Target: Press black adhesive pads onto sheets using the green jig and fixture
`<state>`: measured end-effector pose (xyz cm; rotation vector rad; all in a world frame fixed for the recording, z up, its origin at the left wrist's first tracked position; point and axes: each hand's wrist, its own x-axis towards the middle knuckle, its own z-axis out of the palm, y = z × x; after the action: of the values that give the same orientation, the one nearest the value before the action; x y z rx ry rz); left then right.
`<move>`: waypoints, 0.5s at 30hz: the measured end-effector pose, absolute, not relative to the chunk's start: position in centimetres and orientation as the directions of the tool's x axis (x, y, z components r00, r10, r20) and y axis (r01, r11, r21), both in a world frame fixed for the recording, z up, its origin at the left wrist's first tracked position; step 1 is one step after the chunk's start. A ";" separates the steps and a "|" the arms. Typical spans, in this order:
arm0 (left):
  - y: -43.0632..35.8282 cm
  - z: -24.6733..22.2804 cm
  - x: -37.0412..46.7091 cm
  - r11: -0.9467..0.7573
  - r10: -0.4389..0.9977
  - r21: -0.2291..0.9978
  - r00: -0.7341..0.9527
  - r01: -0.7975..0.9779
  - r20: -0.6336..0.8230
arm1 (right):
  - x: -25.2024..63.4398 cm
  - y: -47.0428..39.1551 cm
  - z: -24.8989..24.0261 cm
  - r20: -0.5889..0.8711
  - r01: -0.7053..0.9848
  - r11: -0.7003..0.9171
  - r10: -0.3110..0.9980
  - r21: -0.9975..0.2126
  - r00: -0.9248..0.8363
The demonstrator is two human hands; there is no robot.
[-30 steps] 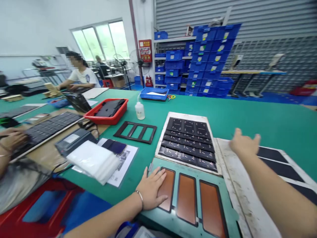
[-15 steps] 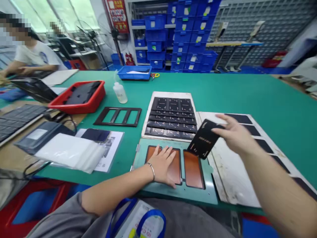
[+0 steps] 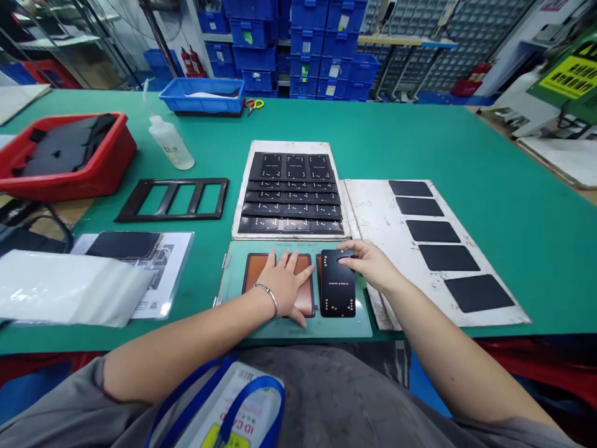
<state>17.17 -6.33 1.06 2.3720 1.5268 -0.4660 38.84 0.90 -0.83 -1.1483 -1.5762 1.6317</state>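
We see a thin, flat black rectangular panel [image 3: 338, 289] with rounded corners, its surface marked by small pale dots and symbols near the corners and a tiny line of print, too small to read, across the middle. It is over the right part of a pale green plate [image 3: 234, 264] on the near side of the table, a sliver of brown showing along its left edge; we cannot tell whether it lies flush. The right hand [image 3: 366, 261] pinches its far right corner between thumb and fingers. The left hand [image 3: 285, 283] lies palm down, fingers spread apart, over glossy brown rectangular insets [image 3: 255, 267].
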 end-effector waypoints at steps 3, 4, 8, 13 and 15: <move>-6.4 1.2 17.2 -0.388 0.820 0.074 0.381 0.919 -0.427 | 38.6 0.9 -1.0 -0.185 0.174 -0.117 0.869 -0.978 -0.460; -6.4 1.2 17.1 -0.385 0.819 0.084 0.383 0.919 -0.427 | 38.7 0.9 -1.1 -0.183 0.191 -0.104 0.870 -0.976 -0.457; -6.4 1.1 17.0 -0.382 0.814 0.108 0.389 0.918 -0.431 | 39.1 1.3 -1.5 -0.163 0.278 -0.032 0.870 -0.960 -0.466; -6.6 1.0 16.8 -0.369 0.823 0.131 0.389 0.920 -0.415 | 39.3 1.4 -1.0 -0.013 0.629 0.391 0.843 -0.672 -0.537; -6.6 0.9 16.7 -0.367 0.826 0.129 0.387 0.921 -0.411 | 39.1 0.5 -0.8 -0.017 0.739 0.507 0.820 -0.445 -0.573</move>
<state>16.71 -6.62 0.89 2.3141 1.5214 -0.3961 39.12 0.51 -0.80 -1.3367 -2.5518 0.6108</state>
